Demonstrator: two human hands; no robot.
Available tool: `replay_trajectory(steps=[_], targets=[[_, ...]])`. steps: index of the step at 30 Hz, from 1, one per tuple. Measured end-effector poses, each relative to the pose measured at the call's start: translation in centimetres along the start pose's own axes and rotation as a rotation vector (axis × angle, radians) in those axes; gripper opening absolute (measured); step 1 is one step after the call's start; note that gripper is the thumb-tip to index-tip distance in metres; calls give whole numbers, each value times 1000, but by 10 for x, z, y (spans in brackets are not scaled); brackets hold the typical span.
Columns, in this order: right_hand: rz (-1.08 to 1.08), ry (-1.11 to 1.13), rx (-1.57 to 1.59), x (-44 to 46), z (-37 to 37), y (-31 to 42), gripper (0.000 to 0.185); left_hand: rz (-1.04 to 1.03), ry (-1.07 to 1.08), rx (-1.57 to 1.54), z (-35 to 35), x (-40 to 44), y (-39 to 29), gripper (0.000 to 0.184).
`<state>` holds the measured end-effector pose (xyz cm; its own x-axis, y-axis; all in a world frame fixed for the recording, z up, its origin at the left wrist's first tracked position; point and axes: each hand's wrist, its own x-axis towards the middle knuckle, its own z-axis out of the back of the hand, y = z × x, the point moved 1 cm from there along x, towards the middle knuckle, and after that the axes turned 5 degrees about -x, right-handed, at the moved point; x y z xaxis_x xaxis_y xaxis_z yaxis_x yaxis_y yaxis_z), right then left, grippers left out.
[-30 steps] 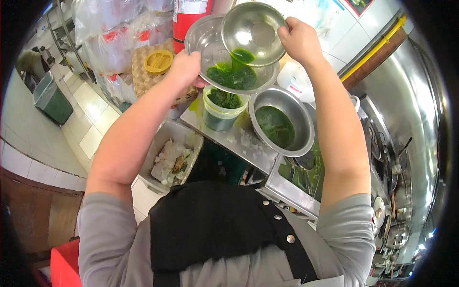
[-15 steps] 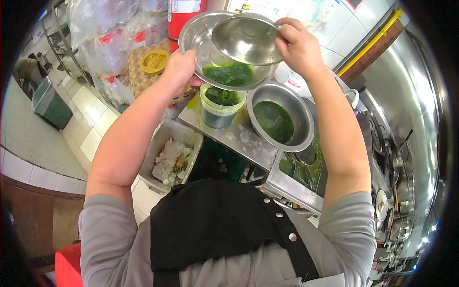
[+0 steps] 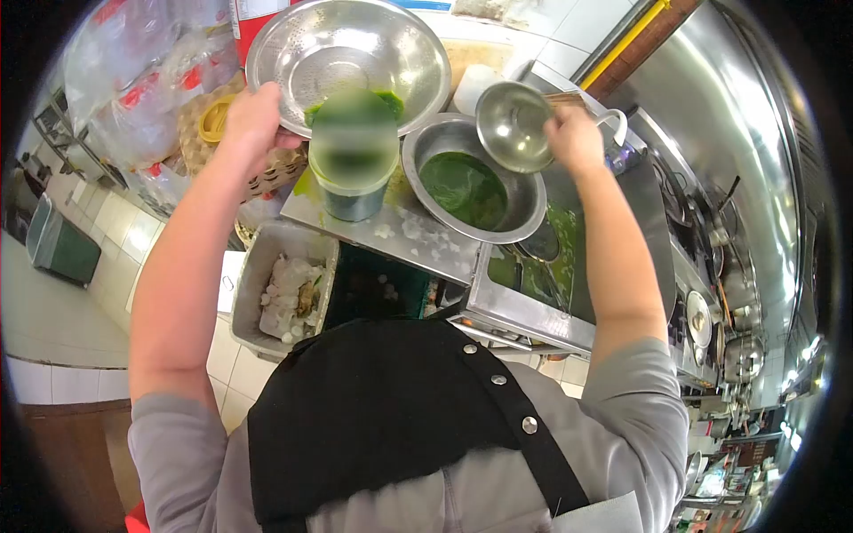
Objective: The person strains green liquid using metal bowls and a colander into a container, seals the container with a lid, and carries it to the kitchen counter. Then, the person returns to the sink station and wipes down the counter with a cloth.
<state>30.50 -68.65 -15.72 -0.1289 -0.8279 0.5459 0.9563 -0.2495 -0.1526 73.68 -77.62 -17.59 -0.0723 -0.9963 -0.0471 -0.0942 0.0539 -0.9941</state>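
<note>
My left hand (image 3: 253,124) grips the left rim of a metal colander (image 3: 346,44), which tilts toward me over a plastic tub (image 3: 354,202). Green pulp (image 3: 387,105) lies at the colander's lower edge. A blurred patch covers the tub's top and part of the pulp, so the contact there is unclear. My right hand (image 3: 573,138) is closed on the rim of a small metal bowl (image 3: 514,129), held tilted above the right edge of a larger metal basin (image 3: 522,197). Dark green liquid (image 3: 462,186) fills the bottom of that basin.
The tub and basin stand on a metal counter (image 3: 426,253). A grey bin (image 3: 242,306) with scraps sits below at left. Ladles (image 3: 540,242) rest in a green-stained sink area at right. Bagged plastic containers (image 3: 133,115) and an egg tray stand at left.
My right hand has moved the small bowl from over the colander to the right, above the basin. The colander now shows more of its inside. The camera view has shifted.
</note>
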Motion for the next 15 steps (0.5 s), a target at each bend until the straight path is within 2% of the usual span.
replay_trajectory(steps=[3,8,12,15], targets=[[5,125,-85,-28,-26,9,22,1,-2,-7,-2,-2,-3,40],[-76,207,-81,-54,-66,15,21,-8,-4,7,-6,-6,-6,39],[-174,221,5,-64,-80,24,23,-15,8,-3,-6,-5,-4,37],[-215,365,105,-68,-90,27,25,-7,23,7,-6,-6,-4,37]])
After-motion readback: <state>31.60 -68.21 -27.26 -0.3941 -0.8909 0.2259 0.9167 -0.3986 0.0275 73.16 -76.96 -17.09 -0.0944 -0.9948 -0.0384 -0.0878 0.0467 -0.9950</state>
